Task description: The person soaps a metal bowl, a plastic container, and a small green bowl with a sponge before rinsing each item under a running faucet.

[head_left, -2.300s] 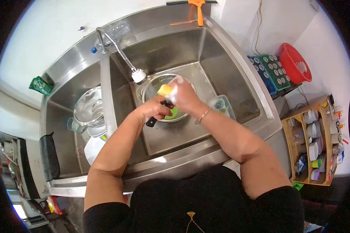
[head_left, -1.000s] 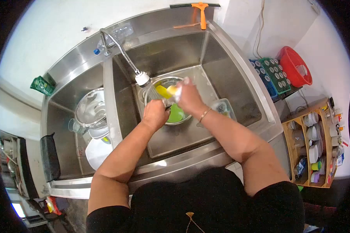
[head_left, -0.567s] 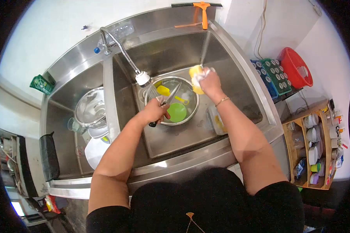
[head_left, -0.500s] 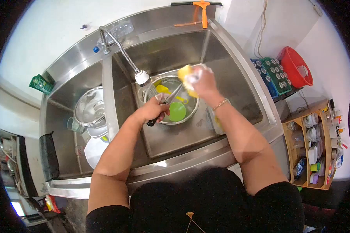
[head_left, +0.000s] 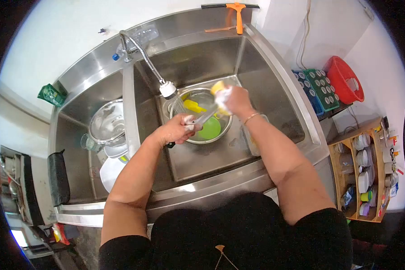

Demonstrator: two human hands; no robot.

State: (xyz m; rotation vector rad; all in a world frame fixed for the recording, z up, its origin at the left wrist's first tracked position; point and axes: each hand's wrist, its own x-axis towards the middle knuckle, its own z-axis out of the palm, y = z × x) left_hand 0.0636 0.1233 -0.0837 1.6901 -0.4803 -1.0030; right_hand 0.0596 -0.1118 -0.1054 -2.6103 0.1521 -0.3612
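Note:
My left hand [head_left: 181,129] is closed around the black handle of a knife [head_left: 206,117], whose blade points up and to the right. My right hand [head_left: 237,101] grips a foamy yellow sponge [head_left: 218,87] close to the blade's far end; both are blurred by motion. Beneath my hands, a round metal bowl [head_left: 230,127] stands in the right sink basin. A green round item [head_left: 210,129] and a yellow utensil [head_left: 193,106] lie inside it. Water sprays from the faucet head [head_left: 168,89] beside my left hand.
In the left basin are a metal strainer or bowl [head_left: 94,123], a clear cup [head_left: 88,141] and white dishes [head_left: 111,173]. A clear container [head_left: 253,140] sits right of the bowl. An orange squeegee [head_left: 239,20] leans at the back, and a wooden shelf [head_left: 353,177] stands at right.
The sponge in my right hand has shifted slightly within its spot near the blade. My left hand has turned a little and moved right, with the knife tilted flatter.

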